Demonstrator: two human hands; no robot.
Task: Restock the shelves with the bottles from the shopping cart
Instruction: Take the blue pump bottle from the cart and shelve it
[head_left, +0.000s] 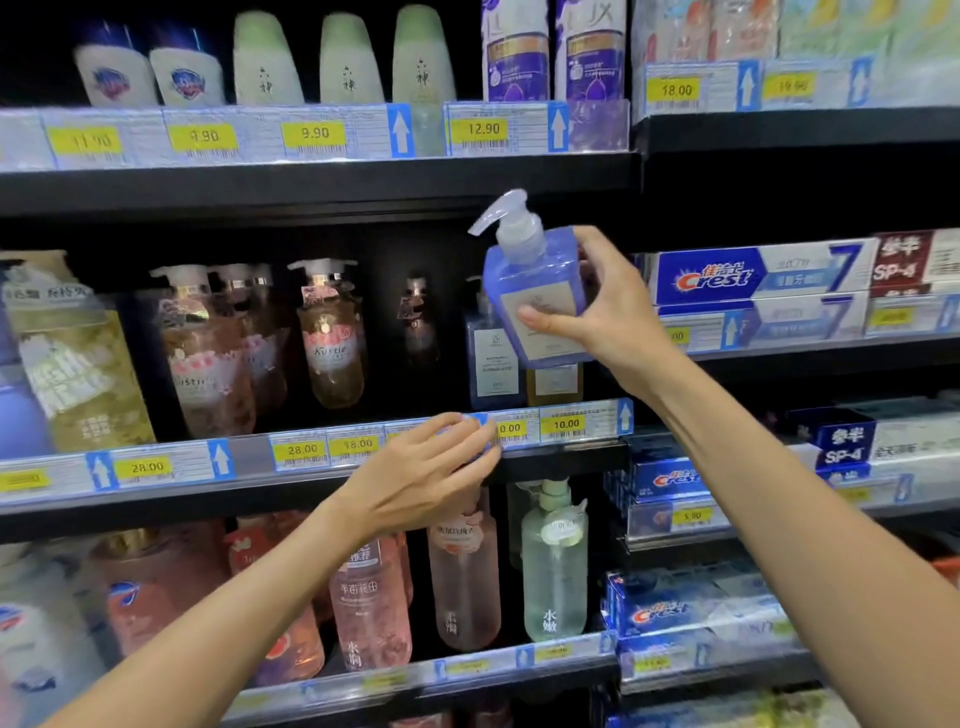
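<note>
**A blue soap bottle held up by the middle shelf**

Big dark shelves (322, 182) fill the whole view, with rows of bottles and yellow price tags along the edges. To the right are stacks of blue toothpaste boxes (758, 273).

On the middle shelf (311, 480) stand brown and pink pump bottles (332, 338). Near its right end stands a blue-grey bottle with a white label (493, 358), and a yellow-brown bottle (555, 384) is just beside it.

The right hand (597, 306) is up in front of that spot. Its grip is closed around a blue pump bottle (530, 283), with the thumb on the label in front and the fingers behind. The bottle is in the air and tilted, with its clear pump pointing up and to the left. It hangs just above and in front of the two bottles on the shelf.

The left hand (431, 473) is lower down. Its fingers are bent a little and touch the price strip (566, 423) on the front edge of the middle shelf. It holds nothing.
</note>
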